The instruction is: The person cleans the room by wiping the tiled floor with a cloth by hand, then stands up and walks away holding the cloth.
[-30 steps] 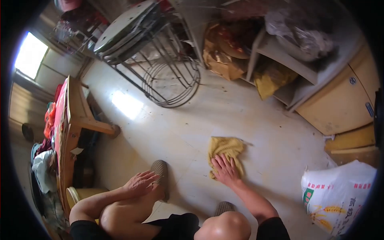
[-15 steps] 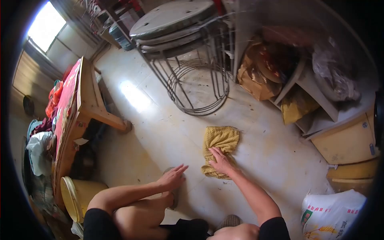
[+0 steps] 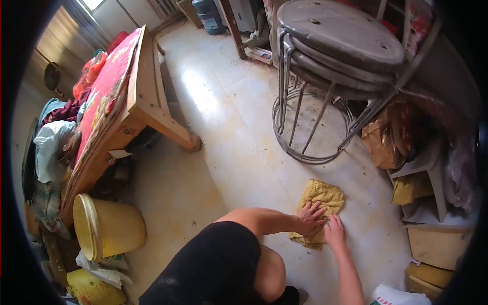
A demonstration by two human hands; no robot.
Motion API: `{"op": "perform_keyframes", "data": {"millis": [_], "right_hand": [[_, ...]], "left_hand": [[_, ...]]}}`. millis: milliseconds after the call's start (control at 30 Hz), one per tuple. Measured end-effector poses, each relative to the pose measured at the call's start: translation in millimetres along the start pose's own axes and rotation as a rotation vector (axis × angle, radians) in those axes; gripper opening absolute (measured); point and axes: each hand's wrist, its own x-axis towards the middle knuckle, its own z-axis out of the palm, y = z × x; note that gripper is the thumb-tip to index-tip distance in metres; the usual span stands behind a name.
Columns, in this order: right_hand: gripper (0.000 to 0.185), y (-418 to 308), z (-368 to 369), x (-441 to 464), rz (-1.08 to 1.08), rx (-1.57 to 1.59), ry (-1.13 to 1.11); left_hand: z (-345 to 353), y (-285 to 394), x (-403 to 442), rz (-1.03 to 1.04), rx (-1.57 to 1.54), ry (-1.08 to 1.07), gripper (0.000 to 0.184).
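Note:
On the floor lies a wrinkled mustard-yellow cloth (image 3: 325, 193), bunched beneath my hands. My left hand (image 3: 310, 218) reaches across from the left and rests on the cloth's middle, palm down with fingers spread. Close beside it, my right hand (image 3: 335, 233) is at the cloth's right edge, its fingers curled together on the fabric. The fingertips of both hands nearly meet. Part of the cloth is hidden under them.
Stacked metal stools (image 3: 340, 35) stand ahead. A wooden bed frame (image 3: 152, 112) and a yellow bucket (image 3: 119, 229) are on the left. A low shelf (image 3: 432, 173) with bags and a tan bin (image 3: 437, 246) line the right. Small debris dots the floor (image 3: 239, 152).
My left hand has moved from above the bare floor onto the cloth. My right hand has shifted from the cloth's middle to its right edge. The view has turned left.

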Motion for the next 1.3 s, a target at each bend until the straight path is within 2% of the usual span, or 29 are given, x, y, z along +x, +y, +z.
{"op": "perform_keyframes", "data": {"millis": [67,100,167,200,267,333,467,567,667,733,767,867,933,1000,1067,1133,1200,1267,1300], "right_hand": [[0.043,-8,1,-4,0.053,-0.013,-0.051],[0.044,-11,2,-7,0.063,-0.024,-0.081],[0.047,-15,9,-10,0.026,-0.085,-0.133],[0.047,-19,14,-11,0.015,-0.091,-0.130],[0.048,-29,24,-15,-0.009,-0.095,-0.126],[0.054,-38,34,-18,0.103,-0.072,-0.238],[0.064,-70,40,-14,0.202,-0.140,-0.378],[0.073,-73,43,-7,0.255,-0.189,-0.432],[0.078,-82,40,-5,0.288,-0.192,-0.483],[0.082,-87,39,1,0.302,-0.195,-0.504],[0.083,-86,38,1,0.315,-0.204,-0.518],[0.084,-80,38,0,0.295,-0.180,-0.524],[0.083,-78,39,-3,0.278,-0.158,-0.534],[0.083,-79,36,-5,0.278,-0.147,-0.541],[0.083,-82,35,-8,0.295,-0.136,-0.541],[0.084,-85,36,-9,0.300,-0.127,-0.533],[0.085,-89,38,-9,0.295,-0.121,-0.515],[0.087,-79,43,-11,0.256,-0.105,-0.505],[0.088,-74,43,-13,0.236,-0.102,-0.500]], "left_hand": [[8,-26,-2,0.049,0.034,0.055,0.084],[27,-39,-4,-0.022,-0.018,0.190,0.081],[12,-65,-35,-0.150,-0.134,0.227,0.081],[8,-81,-56,-0.222,-0.189,0.243,0.081],[24,-114,-99,-0.384,-0.194,0.414,0.077],[22,-140,-145,-0.614,-0.174,0.414,0.076],[35,-198,-218,-0.970,-0.104,0.607,0.076],[20,-268,-222,-1.015,-0.067,0.668,0.077],[-16,-325,-204,-1.090,-0.173,0.677,0.075],[-23,-339,-194,-1.144,-0.139,0.681,0.073],[-13,-336,-200,-1.083,-0.085,0.704,0.071],[10,-284,-255,-0.877,-0.097,0.621,0.072],[63,-259,-301,-0.885,-0.037,0.648,0.071],[107,-246,-353,-1.083,-0.024,0.577,0.069],[122,-247,-403,-1.372,-0.052,0.691,0.067],[131,-277,-443,-1.688,-0.078,0.785,0.059],[129,-331,-486,-1.856,-0.280,0.631,0.052],[94,-372,-488,-1.815,-0.477,0.741,0.047],[85,-393,-474,-1.717,-0.439,0.840,0.046]]}}
